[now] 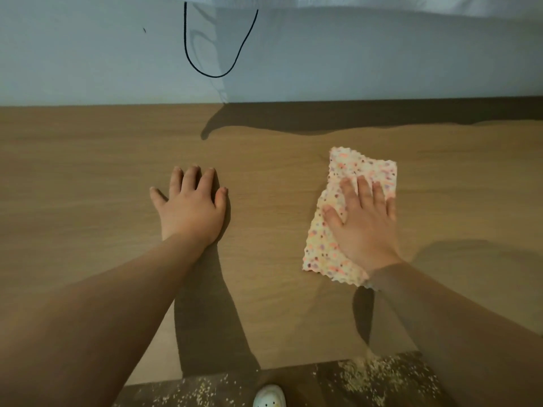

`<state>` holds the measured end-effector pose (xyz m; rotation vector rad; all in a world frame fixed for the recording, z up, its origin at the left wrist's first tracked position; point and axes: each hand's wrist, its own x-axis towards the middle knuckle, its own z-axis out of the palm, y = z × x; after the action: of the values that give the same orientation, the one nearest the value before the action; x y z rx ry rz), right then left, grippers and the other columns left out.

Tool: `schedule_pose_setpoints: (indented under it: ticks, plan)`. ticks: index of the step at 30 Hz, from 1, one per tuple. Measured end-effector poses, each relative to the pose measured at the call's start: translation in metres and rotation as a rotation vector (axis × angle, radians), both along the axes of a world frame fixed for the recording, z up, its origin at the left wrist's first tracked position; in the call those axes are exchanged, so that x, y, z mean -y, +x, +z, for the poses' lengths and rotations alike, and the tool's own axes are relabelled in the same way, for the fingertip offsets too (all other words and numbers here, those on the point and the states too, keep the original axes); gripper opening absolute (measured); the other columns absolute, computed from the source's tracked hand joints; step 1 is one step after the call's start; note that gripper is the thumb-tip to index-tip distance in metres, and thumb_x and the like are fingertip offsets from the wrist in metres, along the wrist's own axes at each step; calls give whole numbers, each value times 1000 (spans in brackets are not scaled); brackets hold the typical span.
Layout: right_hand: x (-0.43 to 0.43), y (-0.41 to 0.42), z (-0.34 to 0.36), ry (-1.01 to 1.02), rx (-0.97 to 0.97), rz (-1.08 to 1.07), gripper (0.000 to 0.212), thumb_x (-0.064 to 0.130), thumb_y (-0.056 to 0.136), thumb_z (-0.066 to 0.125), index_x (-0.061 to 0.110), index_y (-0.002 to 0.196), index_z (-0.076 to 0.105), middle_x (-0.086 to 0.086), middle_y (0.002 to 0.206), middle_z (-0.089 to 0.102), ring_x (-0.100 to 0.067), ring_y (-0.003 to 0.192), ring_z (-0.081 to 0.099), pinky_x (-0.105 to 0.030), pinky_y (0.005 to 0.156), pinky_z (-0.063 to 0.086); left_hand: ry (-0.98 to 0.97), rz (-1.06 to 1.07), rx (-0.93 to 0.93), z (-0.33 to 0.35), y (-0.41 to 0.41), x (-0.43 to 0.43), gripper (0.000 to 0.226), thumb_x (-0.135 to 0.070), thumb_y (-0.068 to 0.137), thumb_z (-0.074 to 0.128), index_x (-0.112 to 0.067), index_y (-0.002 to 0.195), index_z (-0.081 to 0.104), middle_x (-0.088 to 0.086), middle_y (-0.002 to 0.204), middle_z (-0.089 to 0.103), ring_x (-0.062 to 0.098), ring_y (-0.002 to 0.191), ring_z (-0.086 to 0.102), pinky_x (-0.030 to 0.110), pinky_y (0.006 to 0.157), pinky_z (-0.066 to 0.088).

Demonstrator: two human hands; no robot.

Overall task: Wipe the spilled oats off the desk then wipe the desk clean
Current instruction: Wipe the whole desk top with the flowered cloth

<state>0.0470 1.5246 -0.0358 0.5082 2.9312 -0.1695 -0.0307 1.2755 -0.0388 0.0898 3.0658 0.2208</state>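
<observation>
A flowered cloth (361, 168) lies folded flat on the wooden desk (88, 171) to the right of centre. My right hand (364, 221) presses on it with straight, spread fingers, covering its middle. My left hand (191, 207) rests flat on the bare desk left of centre, fingers spread, holding nothing. Oats (373, 377) lie scattered on the dark floor below the desk's front edge. A few grains sit at the desk's front edge near my right forearm.
A pale wall (88, 60) rises behind the desk's far edge, with a black cable (205, 72) hanging in a loop on it. A white shoe (269, 396) shows on the floor at the bottom of the view.
</observation>
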Motion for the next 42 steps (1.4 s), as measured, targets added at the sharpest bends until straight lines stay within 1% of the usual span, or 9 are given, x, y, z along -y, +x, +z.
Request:
schedule_pose_setpoints:
  ticks: [3,8,14,20,23,28,31,36,42]
  plan:
    - [28,10,1,-4,-1,-13,68,57,94,12,23,151,-6,-5,158,-10,-26,144,-12,-44,116,-7,-24,-23,6,1,4,-1,50,-43,99,21,-26,146,26,1,156,20,25,145,6,59,112,9]
    - [86,54,6,-63,-2,245,68,59,94,10,25,148,-14,-1,154,-22,-24,141,-24,-44,113,-16,-29,5,87,3,29,-12,56,-41,100,21,-19,150,15,3,159,9,27,146,-2,53,115,4]
    - [90,87,7,-64,36,496,65,56,96,13,28,149,-11,3,156,-20,-18,140,-25,-41,113,-17,19,-17,89,3,79,-14,57,-41,100,23,-17,151,13,0,159,8,21,146,-4,43,118,0]
    - [14,113,1,-26,36,210,66,57,95,10,26,150,-11,2,156,-19,-17,141,-22,-38,113,-14,31,-68,124,11,130,-13,59,-44,101,22,-18,152,9,-1,159,5,20,146,-4,41,119,0]
    - [7,123,6,-39,76,140,66,56,95,10,25,150,-12,-1,156,-20,-20,141,-22,-40,113,-13,17,-57,132,13,148,-17,59,-45,100,22,-20,152,8,-1,159,6,20,146,-3,42,119,2]
    - [36,138,7,-70,29,298,64,54,97,13,25,150,-7,0,157,-17,-21,142,-21,-42,114,-14,-19,34,119,16,171,-40,59,-45,100,22,-18,151,12,3,158,10,26,146,2,47,118,8]
    - [17,143,3,-50,19,379,63,55,97,13,27,150,-7,3,157,-15,-18,143,-19,-40,115,-12,-4,106,117,15,171,-52,58,-45,99,25,-15,149,19,7,157,15,29,145,4,50,117,10]
    - [-10,137,-1,-25,-8,230,64,57,95,11,28,150,-6,3,157,-14,-18,143,-17,-41,116,-9,2,222,46,5,169,-71,64,-51,97,20,-14,148,19,11,156,14,33,145,1,55,115,4]
    - [-12,127,-1,-14,5,265,64,58,95,10,30,150,-7,2,157,-16,-21,143,-18,-43,116,-9,-29,241,33,1,170,-75,63,-50,96,17,-14,148,19,13,155,16,34,144,3,57,114,7]
